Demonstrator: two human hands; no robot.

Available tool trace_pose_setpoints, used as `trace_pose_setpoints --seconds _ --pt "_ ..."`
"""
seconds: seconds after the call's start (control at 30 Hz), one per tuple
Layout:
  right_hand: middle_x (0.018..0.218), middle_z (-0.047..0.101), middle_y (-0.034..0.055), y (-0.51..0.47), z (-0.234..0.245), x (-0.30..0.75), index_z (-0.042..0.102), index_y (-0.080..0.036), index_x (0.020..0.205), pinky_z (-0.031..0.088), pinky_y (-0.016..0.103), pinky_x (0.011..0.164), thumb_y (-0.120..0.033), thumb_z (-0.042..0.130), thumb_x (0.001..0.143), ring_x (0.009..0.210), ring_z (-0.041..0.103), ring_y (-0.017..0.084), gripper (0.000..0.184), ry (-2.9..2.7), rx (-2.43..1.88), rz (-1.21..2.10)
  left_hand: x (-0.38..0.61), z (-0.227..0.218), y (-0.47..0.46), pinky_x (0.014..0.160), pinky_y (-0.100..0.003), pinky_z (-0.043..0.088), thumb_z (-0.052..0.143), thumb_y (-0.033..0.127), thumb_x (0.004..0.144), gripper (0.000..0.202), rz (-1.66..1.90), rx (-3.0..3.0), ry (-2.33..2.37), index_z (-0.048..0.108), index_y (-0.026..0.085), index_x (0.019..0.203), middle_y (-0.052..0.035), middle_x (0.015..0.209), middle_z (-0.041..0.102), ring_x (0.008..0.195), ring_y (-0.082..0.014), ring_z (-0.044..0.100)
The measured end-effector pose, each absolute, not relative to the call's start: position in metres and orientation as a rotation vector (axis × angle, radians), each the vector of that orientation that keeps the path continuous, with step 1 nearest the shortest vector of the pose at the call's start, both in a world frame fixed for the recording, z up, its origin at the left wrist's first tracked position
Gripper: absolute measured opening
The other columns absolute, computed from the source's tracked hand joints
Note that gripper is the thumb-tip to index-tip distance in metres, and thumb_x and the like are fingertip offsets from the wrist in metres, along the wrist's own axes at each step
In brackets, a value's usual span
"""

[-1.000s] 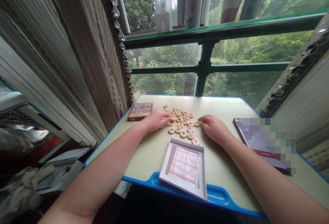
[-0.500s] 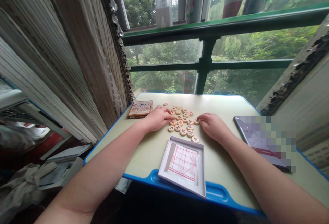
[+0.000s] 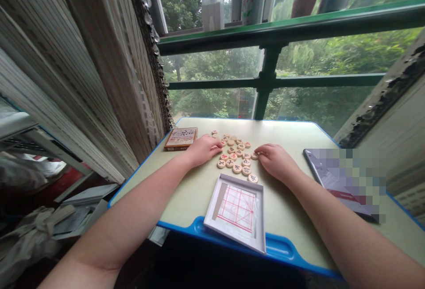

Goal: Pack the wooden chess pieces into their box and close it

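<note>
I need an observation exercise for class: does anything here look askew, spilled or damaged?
One thing: the shallow box looks slightly crooked at the near edge of the table, lying across its blue rim, not square to it. The round pieces lie loosely grouped, but nothing looks spilled or damaged.

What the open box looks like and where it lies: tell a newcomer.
Find the pale, blue-edged table, then its near edge. The open box lies there, nearer than the round wooden pieces. Unlike the brown box, it shows a red-lined sheet.
</note>
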State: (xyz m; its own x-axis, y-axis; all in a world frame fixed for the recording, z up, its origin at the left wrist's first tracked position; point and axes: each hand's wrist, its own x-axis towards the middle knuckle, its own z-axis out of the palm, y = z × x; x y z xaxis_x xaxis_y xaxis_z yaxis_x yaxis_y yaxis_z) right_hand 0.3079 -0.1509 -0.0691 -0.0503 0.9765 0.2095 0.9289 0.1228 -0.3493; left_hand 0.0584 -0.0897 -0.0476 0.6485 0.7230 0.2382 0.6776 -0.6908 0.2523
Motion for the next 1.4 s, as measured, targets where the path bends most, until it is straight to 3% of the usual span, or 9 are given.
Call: trace_pose_setpoints --seconds 0.27,0.4,0.63,0.77,0.9,1.03,1.13,1.3,1.4 --pt "0.107 0.068 0.0092 -0.15 -0.066 0.306 0.071 -0.015 0.099 0.041 0.033 0.095 -0.016 0.044 0.083 0.102 0.058 0.023 0.032 -2.023 -1.846 0.183 0.053 -0.046 -0.083 0.086 -0.03 0.048 0.045 0.026 0.09 0.03 0.527 2.689 1.221 0.068 0.019 0.108 -0.0066 0.1 0.069 0.096 -0.0193 0.061" --pt "0.108 0.068 0.01 -0.151 -0.066 0.305 0.071 -0.015 0.102 0.041 0.034 0.095 -0.016 0.044 0.083 0.104 0.057 0.023 0.032 -2.016 -1.849 0.184 0.048 -0.052 -0.073 0.09 -0.031 0.047 0.044 0.017 0.087 0.031 0.612 2.708 1.293 0.069 0.017 0.107 -0.0072 0.105 0.07 0.099 -0.0196 0.06" --pt "0.11 0.067 0.0112 -0.149 -0.067 0.305 0.069 -0.013 0.106 0.041 0.035 0.096 -0.014 0.042 0.083 0.104 0.057 0.024 0.035 -2.043 -1.869 0.162 0.047 -0.053 -0.07 0.094 -0.031 0.045 0.042 0.012 0.083 0.036 0.413 2.77 1.23 0.072 0.019 0.101 -0.0041 0.111 0.069 0.1 -0.0193 0.059" --pt "0.11 0.068 0.0107 -0.15 -0.067 0.305 0.069 -0.013 0.107 0.04 0.035 0.096 -0.014 0.042 0.084 0.106 0.056 0.025 0.035 -2.048 -1.869 0.163 0.049 -0.052 -0.071 0.092 -0.03 0.045 0.042 0.016 0.085 0.033 0.423 2.751 1.197 0.072 0.017 0.098 -0.0051 0.104 0.07 0.096 -0.0181 0.061" --pt "0.111 0.067 0.0109 -0.15 -0.067 0.305 0.068 -0.014 0.107 0.041 0.034 0.096 -0.014 0.042 0.084 0.106 0.056 0.025 0.035 -2.049 -1.873 0.158 0.05 -0.051 -0.075 0.092 -0.034 0.045 0.044 0.025 0.085 0.032 0.529 2.69 1.452 0.07 0.015 0.1 -0.0088 0.104 0.068 0.099 -0.0223 0.058" --pt "0.111 0.067 0.0114 -0.15 -0.067 0.304 0.068 -0.013 0.108 0.041 0.035 0.095 -0.014 0.042 0.084 0.106 0.056 0.025 0.035 -2.045 -1.87 0.161 0.05 -0.044 -0.084 0.083 -0.035 0.048 0.059 0.044 0.074 0.03 0.433 2.648 1.58 0.071 0.018 0.081 -0.0089 0.092 0.066 0.092 -0.0259 0.058" --pt "0.11 0.067 0.0116 -0.15 -0.067 0.304 0.068 -0.014 0.107 0.041 0.034 0.094 -0.013 0.043 0.083 0.105 0.057 0.025 0.035 -2.048 -1.856 0.153 0.05 -0.039 -0.088 0.077 -0.034 0.048 0.061 0.052 0.069 0.037 0.373 2.658 1.606 0.07 0.018 0.079 -0.0095 0.09 0.065 0.088 -0.0258 0.059" --pt "0.11 0.067 0.0111 -0.15 -0.067 0.305 0.068 -0.014 0.107 0.041 0.034 0.095 -0.014 0.043 0.083 0.105 0.057 0.024 0.034 -2.045 -1.859 0.162 0.05 -0.04 -0.086 0.069 -0.027 0.047 0.061 0.038 0.071 0.023 0.315 2.646 1.531 0.071 0.019 0.078 -0.0061 0.086 0.067 0.081 -0.021 0.06" --pt "0.111 0.067 0.0109 -0.15 -0.067 0.306 0.068 -0.014 0.107 0.041 0.034 0.095 -0.014 0.042 0.083 0.105 0.057 0.024 0.035 -2.047 -1.861 0.166 0.048 -0.044 -0.084 0.072 -0.027 0.048 0.059 0.031 0.072 0.021 0.367 2.608 1.373 0.072 0.02 0.084 -0.005 0.092 0.069 0.082 -0.0198 0.062"
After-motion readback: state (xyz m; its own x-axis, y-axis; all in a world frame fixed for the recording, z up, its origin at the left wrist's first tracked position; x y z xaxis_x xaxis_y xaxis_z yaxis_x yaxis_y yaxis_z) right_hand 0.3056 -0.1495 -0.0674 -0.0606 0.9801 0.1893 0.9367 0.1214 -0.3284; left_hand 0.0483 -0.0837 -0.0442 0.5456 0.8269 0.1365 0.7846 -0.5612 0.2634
